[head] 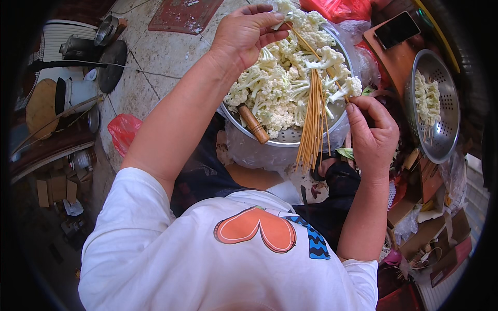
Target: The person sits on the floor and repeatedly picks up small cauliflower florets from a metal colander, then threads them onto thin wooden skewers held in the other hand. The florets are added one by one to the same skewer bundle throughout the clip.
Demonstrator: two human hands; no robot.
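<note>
A round perforated metal colander (288,142) full of cauliflower florets (272,85) stands before me. My left hand (258,33), at its far left edge, pinches a small pale piece close to the far end of a thin wooden skewer (307,43). The skewer slants over the florets to my right hand (371,128), whose thumb and forefinger grip its near end by a floret (350,88). A bundle of bare skewers (311,128) lies across the near rim. A turned wooden handle (253,123) rests at the near left; whatever it belongs to is hidden.
On the right, a second colander (454,116) holds skewered cauliflower (427,99), and a smartphone (397,30) lies on a brown surface. Red plastic bags (342,8) are behind the full colander, another (123,132) at left. Cardboard boxes (424,237) sit at lower right.
</note>
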